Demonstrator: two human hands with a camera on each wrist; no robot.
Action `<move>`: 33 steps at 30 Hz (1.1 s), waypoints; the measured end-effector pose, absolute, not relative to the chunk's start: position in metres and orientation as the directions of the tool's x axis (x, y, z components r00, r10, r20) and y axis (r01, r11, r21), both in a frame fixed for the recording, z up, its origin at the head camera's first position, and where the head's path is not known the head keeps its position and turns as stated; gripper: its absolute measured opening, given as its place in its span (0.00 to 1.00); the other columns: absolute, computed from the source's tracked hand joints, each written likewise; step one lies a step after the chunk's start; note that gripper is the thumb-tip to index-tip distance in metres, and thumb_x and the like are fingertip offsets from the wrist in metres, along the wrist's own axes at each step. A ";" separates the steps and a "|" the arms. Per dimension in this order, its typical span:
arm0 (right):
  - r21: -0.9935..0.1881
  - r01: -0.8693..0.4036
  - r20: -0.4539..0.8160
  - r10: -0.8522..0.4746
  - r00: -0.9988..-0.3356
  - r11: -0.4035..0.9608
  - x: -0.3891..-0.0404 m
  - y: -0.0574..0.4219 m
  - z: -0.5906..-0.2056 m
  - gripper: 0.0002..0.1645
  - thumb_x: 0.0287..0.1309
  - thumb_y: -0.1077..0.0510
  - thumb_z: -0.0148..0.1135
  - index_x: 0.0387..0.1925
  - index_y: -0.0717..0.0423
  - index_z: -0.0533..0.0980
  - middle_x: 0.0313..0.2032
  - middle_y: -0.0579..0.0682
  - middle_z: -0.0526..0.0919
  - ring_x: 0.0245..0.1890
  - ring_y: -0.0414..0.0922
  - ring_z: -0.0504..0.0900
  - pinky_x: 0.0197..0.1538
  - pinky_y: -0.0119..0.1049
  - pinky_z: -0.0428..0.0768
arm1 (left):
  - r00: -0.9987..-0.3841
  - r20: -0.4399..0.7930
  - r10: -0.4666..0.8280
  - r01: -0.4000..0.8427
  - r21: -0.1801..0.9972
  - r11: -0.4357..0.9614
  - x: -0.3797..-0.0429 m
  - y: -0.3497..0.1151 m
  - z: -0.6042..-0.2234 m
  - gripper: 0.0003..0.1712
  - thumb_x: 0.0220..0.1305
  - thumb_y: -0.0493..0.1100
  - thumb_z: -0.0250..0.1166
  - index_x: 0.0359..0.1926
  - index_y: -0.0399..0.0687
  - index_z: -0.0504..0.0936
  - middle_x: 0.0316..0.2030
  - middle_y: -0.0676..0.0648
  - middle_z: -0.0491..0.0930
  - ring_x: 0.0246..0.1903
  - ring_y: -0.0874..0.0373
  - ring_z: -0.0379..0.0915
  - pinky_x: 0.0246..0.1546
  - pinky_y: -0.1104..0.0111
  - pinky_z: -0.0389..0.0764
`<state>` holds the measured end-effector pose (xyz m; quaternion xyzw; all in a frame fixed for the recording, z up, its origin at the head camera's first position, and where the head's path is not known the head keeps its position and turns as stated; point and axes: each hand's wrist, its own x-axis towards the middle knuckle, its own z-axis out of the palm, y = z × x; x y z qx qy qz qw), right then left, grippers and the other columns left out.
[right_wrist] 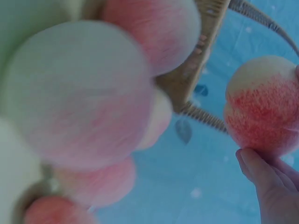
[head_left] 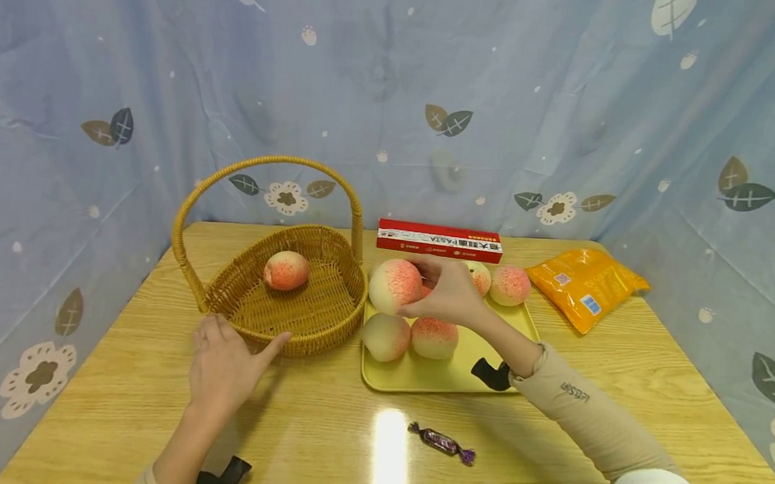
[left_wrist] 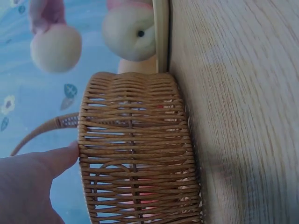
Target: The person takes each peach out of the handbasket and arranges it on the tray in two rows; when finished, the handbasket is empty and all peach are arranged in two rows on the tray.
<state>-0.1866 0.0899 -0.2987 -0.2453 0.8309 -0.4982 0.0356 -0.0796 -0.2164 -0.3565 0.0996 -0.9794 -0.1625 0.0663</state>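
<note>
Raised above the yellow tray (head_left: pixel 486 356), a pink-and-cream peach (head_left: pixel 392 286) is held by my right hand (head_left: pixel 450 290), pinched between thumb and fingers. That peach (right_wrist: pixel 264 105) also shows at the right of the right wrist view. Several more peaches (head_left: pixel 434 338) lie on the tray, one partly hidden behind the hand. To the left stands a wicker basket (head_left: pixel 320 339) with a tall arched handle. One peach (head_left: pixel 287 270) lies inside it. My left hand (head_left: pixel 219 368) rests against the basket's near left side, thumb spread out and touching the rim (left_wrist: pixel 84 135).
Behind the tray lies a red pasta box (head_left: pixel 440 241). An orange packet (head_left: pixel 585 284) is at the tray's right. A purple wrapped candy (head_left: pixel 442 441) lies on the wooden table (head_left: pixel 317 425) near its front. A blue patterned curtain (head_left: pixel 380 92) surrounds the table's back and sides.
</note>
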 end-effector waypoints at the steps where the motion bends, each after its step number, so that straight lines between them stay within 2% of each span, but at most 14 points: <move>1: -0.842 -0.378 0.194 -0.438 -0.878 0.386 -0.186 0.096 -0.301 0.43 0.34 0.66 0.80 0.58 0.67 0.74 0.53 0.61 0.80 0.53 0.54 0.81 0.52 0.41 0.80 | -0.972 0.091 -0.218 -0.177 0.333 0.926 -0.079 -0.216 -0.356 0.70 0.61 0.76 0.50 0.62 0.05 0.45 0.62 0.11 0.46 0.63 0.19 0.44 0.65 0.39 0.51; 5: -0.836 -0.374 0.198 -0.415 -0.888 0.403 -0.184 0.122 -0.305 0.43 0.35 0.66 0.80 0.58 0.68 0.74 0.53 0.62 0.80 0.52 0.56 0.81 0.52 0.45 0.80 | -0.972 0.084 -0.221 -0.182 0.336 0.924 -0.079 -0.217 -0.355 0.70 0.61 0.76 0.50 0.62 0.05 0.44 0.62 0.11 0.45 0.63 0.19 0.44 0.64 0.38 0.53; 9: -0.831 -0.331 0.172 -0.361 -0.917 0.446 -0.183 0.151 -0.304 0.43 0.36 0.66 0.80 0.58 0.70 0.73 0.52 0.65 0.80 0.51 0.58 0.81 0.51 0.44 0.81 | -0.972 0.074 -0.221 -0.184 0.340 0.922 -0.079 -0.216 -0.355 0.70 0.61 0.76 0.50 0.62 0.05 0.43 0.62 0.11 0.44 0.64 0.18 0.43 0.65 0.39 0.51; 16: -0.812 -0.260 0.120 -0.286 -0.950 0.522 -0.176 0.188 -0.298 0.45 0.40 0.63 0.79 0.60 0.74 0.69 0.55 0.68 0.77 0.54 0.61 0.79 0.52 0.43 0.80 | -0.972 0.007 -0.233 -0.217 0.344 0.913 -0.078 -0.218 -0.356 0.71 0.61 0.78 0.48 0.64 0.07 0.40 0.64 0.12 0.40 0.64 0.18 0.39 0.60 0.36 0.58; 20: -0.798 -0.236 0.098 -0.267 -0.959 0.554 -0.173 0.200 -0.306 0.44 0.39 0.63 0.80 0.59 0.73 0.70 0.54 0.68 0.77 0.54 0.61 0.79 0.52 0.43 0.80 | -0.973 0.008 -0.231 -0.214 0.344 0.914 -0.078 -0.219 -0.356 0.71 0.61 0.77 0.48 0.63 0.07 0.40 0.64 0.12 0.40 0.64 0.18 0.39 0.62 0.37 0.55; 25: -0.746 -0.210 0.071 -0.237 -0.969 0.633 -0.172 0.210 -0.320 0.47 0.37 0.58 0.81 0.59 0.74 0.70 0.53 0.69 0.78 0.52 0.61 0.80 0.51 0.48 0.80 | -0.974 0.022 -0.226 -0.204 0.344 0.916 -0.078 -0.219 -0.356 0.71 0.61 0.77 0.49 0.63 0.06 0.41 0.63 0.11 0.41 0.64 0.19 0.39 0.64 0.38 0.51; 33: -0.718 -0.181 0.034 -0.225 -0.974 0.673 -0.171 0.216 -0.342 0.47 0.35 0.56 0.82 0.56 0.74 0.73 0.49 0.68 0.81 0.50 0.61 0.81 0.49 0.49 0.81 | -0.974 0.061 -0.219 -0.185 0.347 0.919 -0.080 -0.217 -0.357 0.70 0.62 0.75 0.51 0.62 0.05 0.43 0.63 0.11 0.43 0.64 0.18 0.41 0.65 0.38 0.50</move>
